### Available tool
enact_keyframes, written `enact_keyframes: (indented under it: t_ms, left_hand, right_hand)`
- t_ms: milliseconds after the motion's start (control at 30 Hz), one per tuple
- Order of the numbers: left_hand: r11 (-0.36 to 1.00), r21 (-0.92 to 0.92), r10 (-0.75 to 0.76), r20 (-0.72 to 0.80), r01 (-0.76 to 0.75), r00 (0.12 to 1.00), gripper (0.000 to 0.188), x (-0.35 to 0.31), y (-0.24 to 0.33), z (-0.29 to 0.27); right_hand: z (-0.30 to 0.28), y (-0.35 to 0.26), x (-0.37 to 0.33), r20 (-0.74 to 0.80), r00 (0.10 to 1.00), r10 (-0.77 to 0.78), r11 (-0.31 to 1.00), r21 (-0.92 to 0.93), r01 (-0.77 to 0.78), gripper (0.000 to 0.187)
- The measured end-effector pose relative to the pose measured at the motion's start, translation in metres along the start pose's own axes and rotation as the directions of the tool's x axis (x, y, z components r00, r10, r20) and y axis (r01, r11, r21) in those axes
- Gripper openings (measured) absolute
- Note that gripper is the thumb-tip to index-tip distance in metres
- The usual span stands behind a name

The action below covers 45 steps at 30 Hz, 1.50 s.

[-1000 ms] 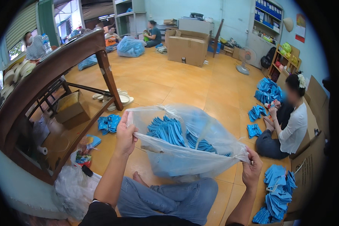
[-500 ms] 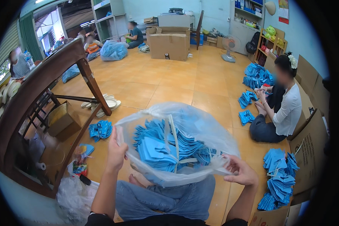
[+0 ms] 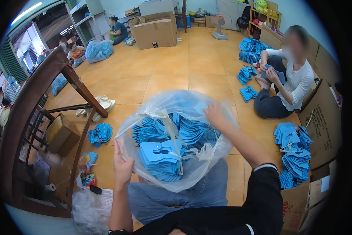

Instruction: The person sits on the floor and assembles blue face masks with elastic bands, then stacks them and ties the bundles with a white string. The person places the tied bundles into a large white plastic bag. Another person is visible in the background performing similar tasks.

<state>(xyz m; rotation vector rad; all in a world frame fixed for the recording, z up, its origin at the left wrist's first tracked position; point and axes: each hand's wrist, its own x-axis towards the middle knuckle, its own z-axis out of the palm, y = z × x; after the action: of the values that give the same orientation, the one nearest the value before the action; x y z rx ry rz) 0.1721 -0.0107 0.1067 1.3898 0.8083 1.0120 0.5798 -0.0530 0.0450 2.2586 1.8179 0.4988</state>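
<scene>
A large clear plastic bag (image 3: 172, 184) stands open-mouthed over my crossed legs. Inside it lie several tied bundles of blue flat cut-out pieces (image 3: 162, 154), some bound with pale strips. My left hand (image 3: 123, 164) grips the bag's near left rim, thumb up and fingers partly behind the plastic. On the far right side of the bag, my right hand (image 3: 215, 114) is closed on the rim, its fingertips partly hidden. A knotted tuft of plastic sticks up at the bag's right edge.
Blue bundles (image 3: 295, 152) lie at the right by cardboard boxes (image 3: 319, 117). A seated person (image 3: 291, 78) handles blue pieces there. To the left stand a brown wooden frame (image 3: 31, 105), another blue bundle (image 3: 100, 134) and pale shoes (image 3: 103, 102). A large carton (image 3: 154, 33) sits far ahead.
My right hand has moved from the bag's near right rim to its far right side. The bag's mouth now shows more of the bundles. My view has shifted, and the seated person has raised blue pieces.
</scene>
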Motion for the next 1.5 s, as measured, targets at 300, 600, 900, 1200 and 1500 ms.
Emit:
enact_keyframes:
  t_ms: [300, 600, 900, 1200, 1500]
  left_hand:
    - [0.998, -0.001, 0.057, 0.020, -0.057, 0.998, 0.091, 0.011, -0.005, -0.004]
    - [0.998, 0.059, -0.007, 0.024, 0.006, 1.000, 0.094, 0.010, -0.010, 0.015]
    - [0.972, 0.234, -0.013, 0.076, -0.006, 0.997, 0.074, -0.003, -0.026, 0.014]
    - [0.966, 0.256, 0.000, 0.089, -0.023, 0.996, 0.083, -0.002, -0.035, 0.014]
    - [0.960, 0.281, -0.010, 0.067, -0.010, 0.998, 0.083, -0.003, -0.035, 0.014]
  right_hand:
    - [-0.059, 0.108, 0.075, -0.580, 0.624, 0.524, 0.837, 0.488, -0.249, 0.023]
    - [-0.063, 0.075, -0.060, -0.604, 0.534, 0.591, 0.762, 0.636, -0.123, 0.029]
    - [-0.006, 0.116, -0.155, -0.031, 0.295, 0.955, 0.062, 0.993, -0.098, 0.027]
    - [0.005, 0.158, -0.169, 0.066, 0.184, 0.981, -0.100, 0.978, 0.181, 0.026]
    - [-0.017, 0.184, -0.186, -0.458, -0.029, 0.889, 0.396, 0.798, -0.454, 0.027]
